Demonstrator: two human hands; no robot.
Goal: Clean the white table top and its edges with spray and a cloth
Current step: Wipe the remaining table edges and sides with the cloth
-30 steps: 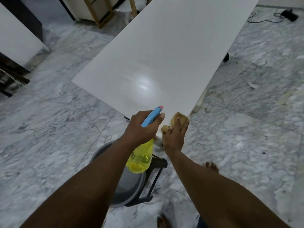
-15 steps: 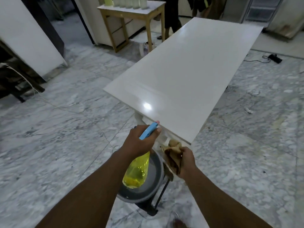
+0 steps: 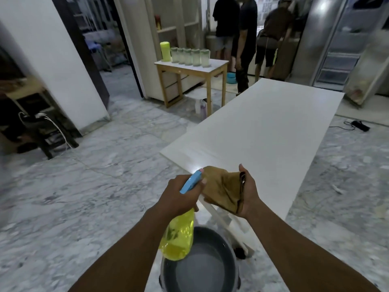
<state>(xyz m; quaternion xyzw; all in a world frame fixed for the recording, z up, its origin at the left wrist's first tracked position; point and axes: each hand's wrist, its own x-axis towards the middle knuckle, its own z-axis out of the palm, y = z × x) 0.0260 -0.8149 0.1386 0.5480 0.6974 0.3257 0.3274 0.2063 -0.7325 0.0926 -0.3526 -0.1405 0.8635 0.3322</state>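
Observation:
A long white table top [image 3: 267, 135] stretches away from me, its near corner just in front of my hands. My left hand [image 3: 179, 197] grips a yellow spray bottle [image 3: 179, 237] with a blue head, the nozzle aimed at the cloth. My right hand [image 3: 247, 192] holds a brown cloth [image 3: 223, 188] cupped in its palm, palm turned towards the nozzle. Both hands hover at the table's near edge, above the floor.
A grey bucket [image 3: 200, 268] stands on the marble floor right below my arms. A small wooden table [image 3: 189, 69] with several jars stands behind on the left. Three people [image 3: 244, 43] stand at the far end. A black cable [image 3: 357, 125] lies on the floor at right.
My view has lifted from the table top to the room. My right hand has left the table edge, dropped below it, then risen and opened the cloth towards the spray nozzle.

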